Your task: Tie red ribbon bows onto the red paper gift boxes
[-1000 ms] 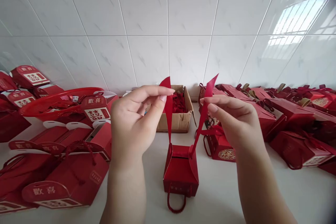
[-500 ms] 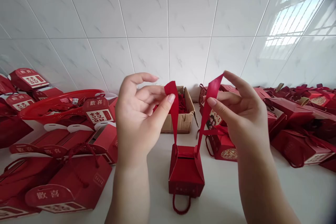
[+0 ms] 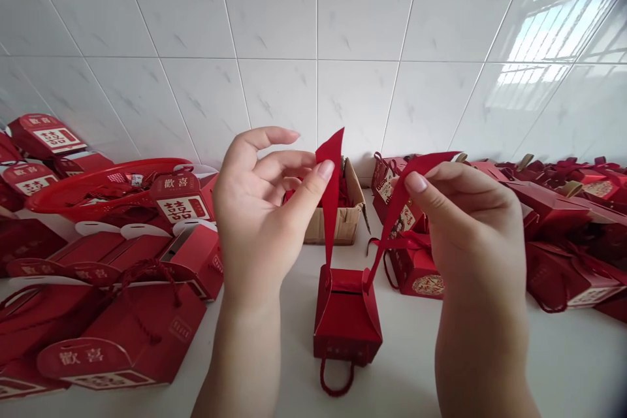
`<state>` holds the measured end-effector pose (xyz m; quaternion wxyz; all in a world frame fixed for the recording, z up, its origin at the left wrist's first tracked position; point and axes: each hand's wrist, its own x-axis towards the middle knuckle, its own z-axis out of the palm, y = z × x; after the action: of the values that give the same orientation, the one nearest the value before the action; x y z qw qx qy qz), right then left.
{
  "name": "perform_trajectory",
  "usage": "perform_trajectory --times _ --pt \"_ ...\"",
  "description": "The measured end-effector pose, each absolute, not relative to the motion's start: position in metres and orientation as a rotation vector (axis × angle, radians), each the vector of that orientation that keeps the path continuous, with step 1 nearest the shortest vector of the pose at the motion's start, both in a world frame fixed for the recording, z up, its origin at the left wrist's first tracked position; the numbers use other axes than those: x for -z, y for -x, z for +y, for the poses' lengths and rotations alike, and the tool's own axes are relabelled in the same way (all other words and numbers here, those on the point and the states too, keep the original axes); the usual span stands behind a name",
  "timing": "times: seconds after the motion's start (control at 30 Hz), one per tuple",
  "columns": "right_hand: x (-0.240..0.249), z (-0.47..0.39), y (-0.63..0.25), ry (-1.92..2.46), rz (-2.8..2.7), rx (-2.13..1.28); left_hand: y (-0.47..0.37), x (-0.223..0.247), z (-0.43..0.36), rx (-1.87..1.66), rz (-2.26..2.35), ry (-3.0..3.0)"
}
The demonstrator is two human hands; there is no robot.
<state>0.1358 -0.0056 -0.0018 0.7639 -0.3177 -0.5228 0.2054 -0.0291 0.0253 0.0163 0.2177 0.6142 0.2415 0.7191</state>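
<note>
My left hand (image 3: pixel 267 222), right hand (image 3: pixel 477 228): each pinched closed on a red ribbon end (image 3: pixel 330 222) rising from the gift box (image 3: pixel 347 325).

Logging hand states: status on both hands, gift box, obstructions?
Left hand: grip on left ribbon end. Right hand: grip on right ribbon end. Red gift box upright on white tabletop, ribbon ends untied. Cardboard carton behind box; nothing seen blocking hands.

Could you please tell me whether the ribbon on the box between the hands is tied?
Untied: the left hand and right hand each pinch one loose end of the ribbon, with no knot above the box.
</note>
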Motion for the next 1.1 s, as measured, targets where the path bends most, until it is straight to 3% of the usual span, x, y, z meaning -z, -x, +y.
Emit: perform_trajectory --times 1.1 --pt "-0.0011 -0.0004 -0.1294 0.706 -1.064 -0.34 0.0267 -0.0227 0.0247 -2.074 0.424 -1.632"
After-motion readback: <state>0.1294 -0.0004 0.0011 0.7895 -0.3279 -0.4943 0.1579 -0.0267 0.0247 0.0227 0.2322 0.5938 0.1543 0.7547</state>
